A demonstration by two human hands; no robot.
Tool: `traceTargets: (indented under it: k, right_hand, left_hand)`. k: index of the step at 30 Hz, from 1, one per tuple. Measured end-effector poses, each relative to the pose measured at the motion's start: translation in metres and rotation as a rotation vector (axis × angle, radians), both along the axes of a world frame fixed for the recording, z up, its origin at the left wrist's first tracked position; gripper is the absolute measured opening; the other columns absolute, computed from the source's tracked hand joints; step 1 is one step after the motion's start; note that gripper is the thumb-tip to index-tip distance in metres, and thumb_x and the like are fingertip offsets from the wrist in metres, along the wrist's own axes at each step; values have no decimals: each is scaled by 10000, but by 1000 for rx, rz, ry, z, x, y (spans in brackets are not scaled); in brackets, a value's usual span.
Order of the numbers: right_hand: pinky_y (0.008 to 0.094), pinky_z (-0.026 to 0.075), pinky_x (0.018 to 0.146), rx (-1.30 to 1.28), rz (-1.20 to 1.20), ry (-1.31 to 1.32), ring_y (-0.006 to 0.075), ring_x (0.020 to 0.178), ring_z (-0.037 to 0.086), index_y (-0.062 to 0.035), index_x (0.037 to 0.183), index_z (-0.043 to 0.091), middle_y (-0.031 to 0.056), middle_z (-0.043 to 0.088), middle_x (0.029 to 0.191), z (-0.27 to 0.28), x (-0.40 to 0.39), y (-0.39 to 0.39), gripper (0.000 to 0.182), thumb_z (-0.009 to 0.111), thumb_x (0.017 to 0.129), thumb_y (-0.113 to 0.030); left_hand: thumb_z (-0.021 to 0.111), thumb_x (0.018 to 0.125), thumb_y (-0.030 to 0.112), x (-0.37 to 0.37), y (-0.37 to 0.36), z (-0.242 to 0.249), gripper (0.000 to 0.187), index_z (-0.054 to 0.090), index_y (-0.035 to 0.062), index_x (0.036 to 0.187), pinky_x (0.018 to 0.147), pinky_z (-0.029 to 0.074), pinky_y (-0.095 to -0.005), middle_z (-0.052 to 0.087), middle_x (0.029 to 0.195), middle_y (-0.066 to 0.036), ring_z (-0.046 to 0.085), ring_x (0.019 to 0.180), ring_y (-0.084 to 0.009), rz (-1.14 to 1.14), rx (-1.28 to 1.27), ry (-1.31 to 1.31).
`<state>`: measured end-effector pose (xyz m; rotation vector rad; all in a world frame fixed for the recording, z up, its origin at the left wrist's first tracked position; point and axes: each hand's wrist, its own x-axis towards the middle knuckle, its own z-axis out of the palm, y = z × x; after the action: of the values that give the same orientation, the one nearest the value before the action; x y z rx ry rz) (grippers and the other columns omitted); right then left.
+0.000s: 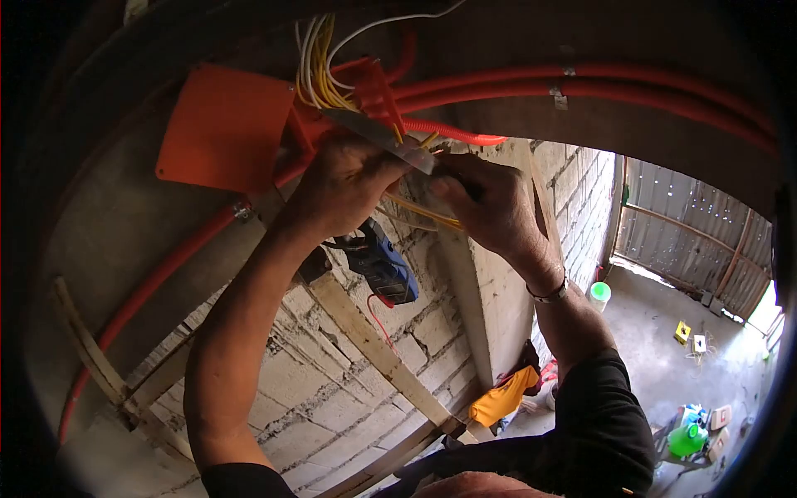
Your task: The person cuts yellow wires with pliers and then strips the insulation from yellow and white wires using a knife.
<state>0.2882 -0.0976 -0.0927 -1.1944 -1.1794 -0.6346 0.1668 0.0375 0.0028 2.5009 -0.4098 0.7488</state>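
Note:
Both my hands are raised close together below an orange junction box [378,91]. My right hand [498,203] is closed around the dark handle of a knife, whose broad grey blade [374,133] crosses above my left fingers. My left hand [340,187] is closed on yellow wires [429,139] close to the blade; its fingertips are partly hidden. Yellow wire lengths [427,212] also hang between the hands. A bundle of white and yellow wires [315,70] loops out of the box. Left of it is a flat orange cover plate [224,129].
Orange conduits [647,87] run along the ceiling. A blue and black tool [386,266] hangs below my left hand, near a wooden bar [374,344] and a block wall [307,382]. A yellow cloth [504,394], a green-topped bucket [599,292] and other items are far below.

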Motion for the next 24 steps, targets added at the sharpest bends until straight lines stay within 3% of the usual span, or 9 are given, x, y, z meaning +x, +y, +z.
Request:
traceTargets:
  k: [2,4,8,13,20,22,24]
  right_hand:
    - [296,492,581,1,8,5,154,624,634,-67,995,681,110,657,755,1,-1,0,231,666,856,-251]
    - [293,487,571,16,8,-10,158,618,634,-69,991,683,110,655,754,1,-2,0,231,671,857,-257]
    - [290,480,557,61,22,-46,162,604,628,-71,986,684,110,652,748,2,0,5,223,674,857,-253]
    - [296,484,554,34,-4,-66,170,597,623,-64,954,680,110,654,746,5,-3,4,220,685,847,-256]
    - [307,483,560,61,37,-86,173,597,616,-59,952,678,115,644,730,5,1,7,229,684,849,-263]
    - [264,500,696,-67,55,-55,88,789,611,2,1014,661,92,680,863,6,1,2,239,648,881,-197]
    - [285,493,637,1,39,-83,133,701,616,-22,982,668,109,661,804,6,3,7,234,672,858,-220]
  left_hand:
    - [582,934,330,0,0,-1,316,704,52,847,509,375,-225,510,593,32,464,569,-40,64,58,4]
    - [588,921,382,2,-3,-3,387,675,46,750,496,365,-223,498,561,33,458,549,-39,-23,-44,-43]
    - [596,915,387,3,-1,-4,403,649,45,711,491,368,-229,504,568,30,462,551,-40,5,-42,-28]
    - [601,917,360,6,-3,-9,357,656,50,748,498,389,-228,525,589,35,491,560,-43,-94,-158,-74]
    - [609,915,307,2,3,-4,278,666,53,817,507,405,-239,540,621,29,499,568,-48,-74,-57,-1]
    - [607,916,277,0,-1,-5,244,668,48,861,506,403,-241,538,636,28,486,567,-48,-57,-92,-13]
    - [603,919,268,-2,-4,-2,236,667,46,873,506,401,-238,537,638,27,481,567,-48,-89,-45,-24]
